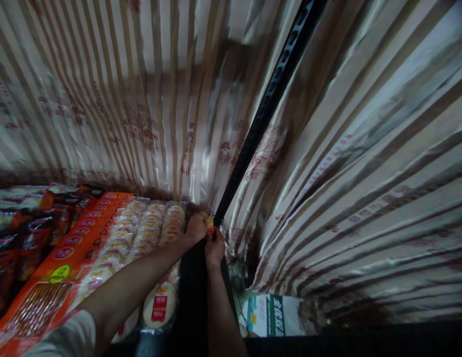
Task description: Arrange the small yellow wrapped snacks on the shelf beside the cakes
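My left hand (196, 226) reaches from the left across wrapped rows of round, pale biscuits (160, 302). My right hand (215, 249) comes up from below, just beside it. Between the closed fingers of both hands sits a small orange-and-yellow item (209, 224), too dim and small to name. Both hands are close against the foot of a black slotted metal post (249, 144). A thin line, perhaps string or wire, runs near the fingertips. Most of the fingertips are hidden.
Striped, printed plastic curtains (160, 99) hang behind and to the right. At left lie an orange strip of snack packs (74, 238) and dark bagged snacks (33, 243). A white-and-green package (271, 315) lies at lower right, beyond a dark shelf edge (195, 297).
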Motion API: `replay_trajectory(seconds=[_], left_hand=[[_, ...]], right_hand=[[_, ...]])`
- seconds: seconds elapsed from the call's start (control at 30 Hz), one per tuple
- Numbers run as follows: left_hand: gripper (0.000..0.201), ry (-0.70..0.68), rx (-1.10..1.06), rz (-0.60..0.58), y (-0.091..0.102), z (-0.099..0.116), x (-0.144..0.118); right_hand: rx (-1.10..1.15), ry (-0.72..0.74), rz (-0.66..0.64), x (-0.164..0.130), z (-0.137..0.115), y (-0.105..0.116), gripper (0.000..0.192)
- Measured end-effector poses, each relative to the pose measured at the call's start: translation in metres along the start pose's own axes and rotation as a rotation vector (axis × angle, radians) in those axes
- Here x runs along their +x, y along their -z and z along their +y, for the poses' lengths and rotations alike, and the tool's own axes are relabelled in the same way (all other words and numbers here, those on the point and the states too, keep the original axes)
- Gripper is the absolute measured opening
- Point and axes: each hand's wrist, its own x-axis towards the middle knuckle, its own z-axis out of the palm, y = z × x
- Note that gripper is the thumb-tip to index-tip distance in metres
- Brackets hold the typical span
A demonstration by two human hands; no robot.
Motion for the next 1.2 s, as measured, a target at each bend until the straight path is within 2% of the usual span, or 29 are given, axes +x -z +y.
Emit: replay_trajectory(seconds=[0.1, 0.17, 0.27, 0.37, 0.67, 1.07, 1.2], left_hand=[[0.023, -0.012, -0.006, 0.011, -0.004, -0.002, 0.008], [0.024, -0.021, 0.009, 0.024, -0.006, -0.002, 0.013], [0.026, -0.028, 0.044, 0.036, -0.007, 0.000, 0.019], [0.026, -0.032, 0.068, 0.044, -0.008, 0.001, 0.025], [0.033, -0.044, 0.057, 0.034, -0.012, 0.004, 0.039], [0.020, -0.044, 0.021, 0.057, -0.015, -0.005, 0.038], [0.018, -0.014, 0.070, 0.120, -0.016, -0.008, 0.037]], right_hand=[[-0.040, 0.052, 0.077, -0.001, 0.006, -0.008, 0.048], [-0.066, 0.136, 0.108, -0.006, 0.010, -0.011, 0.051], [-0.129, 0.270, 0.119, -0.017, 0.011, -0.010, 0.050], [-0.208, 0.325, 0.105, -0.023, 0.007, -0.007, 0.045], [-0.383, 0.297, -0.043, -0.019, -0.005, -0.003, 0.045], [-0.462, 0.310, -0.052, -0.023, -0.008, -0.007, 0.051], [-0.478, 0.287, -0.059, -0.023, -0.009, -0.006, 0.050]])
